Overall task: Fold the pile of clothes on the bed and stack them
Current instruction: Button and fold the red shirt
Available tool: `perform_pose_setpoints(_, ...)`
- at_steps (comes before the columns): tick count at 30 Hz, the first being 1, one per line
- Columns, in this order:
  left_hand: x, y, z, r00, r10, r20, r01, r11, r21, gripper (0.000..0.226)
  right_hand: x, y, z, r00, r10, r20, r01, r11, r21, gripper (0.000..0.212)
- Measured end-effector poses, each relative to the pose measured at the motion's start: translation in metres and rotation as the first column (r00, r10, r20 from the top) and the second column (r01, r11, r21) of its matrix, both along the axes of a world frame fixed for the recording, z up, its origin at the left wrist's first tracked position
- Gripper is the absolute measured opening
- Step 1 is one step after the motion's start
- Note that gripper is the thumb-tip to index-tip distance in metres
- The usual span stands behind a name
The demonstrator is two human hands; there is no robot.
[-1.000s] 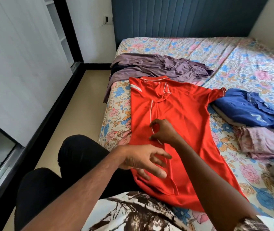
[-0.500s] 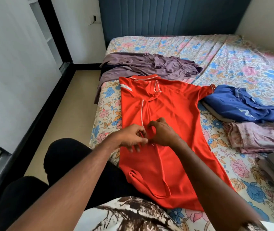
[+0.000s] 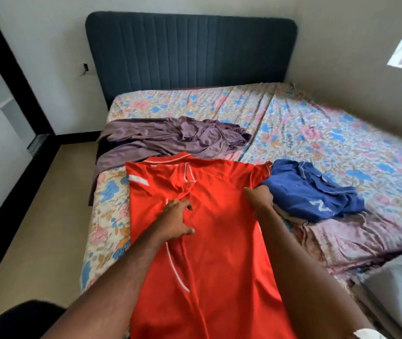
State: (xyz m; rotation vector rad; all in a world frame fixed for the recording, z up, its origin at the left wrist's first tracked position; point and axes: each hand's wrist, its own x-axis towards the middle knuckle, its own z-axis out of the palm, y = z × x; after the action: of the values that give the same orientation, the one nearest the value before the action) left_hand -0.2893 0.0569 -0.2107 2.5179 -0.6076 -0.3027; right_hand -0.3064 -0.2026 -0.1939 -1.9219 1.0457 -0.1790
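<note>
Red polo shirt (image 3: 222, 241) lies spread on the near left part of the bed (image 3: 317, 133), collar toward the far side, white piping running down its front. Left hand (image 3: 176, 220) rests on the shirt's chest just below the collar, fingers loosely spread and bent, pressing the cloth rather than holding it. Right hand (image 3: 261, 198) sits at the shirt's right edge under the sleeve, its fingers curled around a fold of the red fabric. Just right of that hand a crumpled blue shirt (image 3: 317, 192) lies on top of a folded pinkish garment (image 3: 356, 238), and a grey cloth (image 3: 398, 285) shows at the near right edge. Beyond the red shirt's collar, a mauve garment (image 3: 170, 140) lies rumpled across the left side of the floral sheet, part of it hanging over the edge. A dark padded headboard (image 3: 190, 50) stands at the far end.
</note>
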Motion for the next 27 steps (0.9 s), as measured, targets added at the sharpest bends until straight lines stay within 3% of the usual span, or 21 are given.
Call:
perform_pose_setpoints(6,0.023,-0.006,-0.013,0.999,-0.041,-0.027,0.044,0.992,0.122,0.089,0.037,-0.007,-0.007,0.948,-0.259,0.183,0.187,0.923,0.337,0.066)
perform_pose_setpoints(8,0.029,-0.010,-0.015,0.999,-0.034,-0.042,0.039,0.992,0.118,0.094,0.045,-0.007,-0.011,0.918,-0.317,0.240,0.215,0.904,0.370,0.073)
perform_pose_setpoints(11,0.039,-0.017,-0.015,0.997,-0.023,-0.077,0.034,0.989,0.142,0.101,0.052,-0.011,-0.011,0.918,-0.297,0.264,0.228,0.938,0.263,0.065)
perform_pose_setpoints(15,0.050,-0.024,-0.012,0.998,-0.023,-0.065,0.033,0.988,0.153,0.097,0.059,-0.013,-0.005,0.952,-0.160,0.260,0.157,0.987,0.033,0.034)
perform_pose_setpoints(17,0.059,-0.029,-0.014,0.999,0.006,-0.032,-0.004,0.996,0.085,0.086,0.062,-0.008,-0.003,0.962,-0.061,0.265,0.094,0.989,-0.116,0.037)
perform_pose_setpoints(19,0.068,-0.031,-0.016,0.996,0.073,-0.055,-0.079,0.990,-0.120,0.078,0.063,0.007,0.001,0.961,0.033,0.273,0.037,0.968,-0.247,0.042)
perform_pose_setpoints(21,0.077,-0.033,-0.018,0.970,0.179,-0.165,-0.235,0.870,-0.433,0.068,0.065,0.035,0.009,0.944,0.177,0.280,-0.060,0.923,-0.381,0.044)
perform_pose_setpoints(23,0.082,-0.034,-0.011,0.888,0.243,-0.391,-0.446,0.661,-0.604,0.057,0.069,0.070,0.005,0.911,0.349,0.221,-0.202,0.842,-0.500,0.044)
perform_pose_setpoints(25,0.089,-0.031,-0.007,0.745,0.206,-0.634,-0.646,0.459,-0.610,0.058,0.070,0.106,-0.004,0.836,0.541,0.084,-0.405,0.714,-0.571,0.046)
perform_pose_setpoints(27,0.096,-0.022,-0.011,0.635,0.187,-0.750,-0.755,0.355,-0.551,0.061,0.071,0.132,-0.020,0.687,0.720,-0.099,-0.622,0.513,-0.591,0.045)
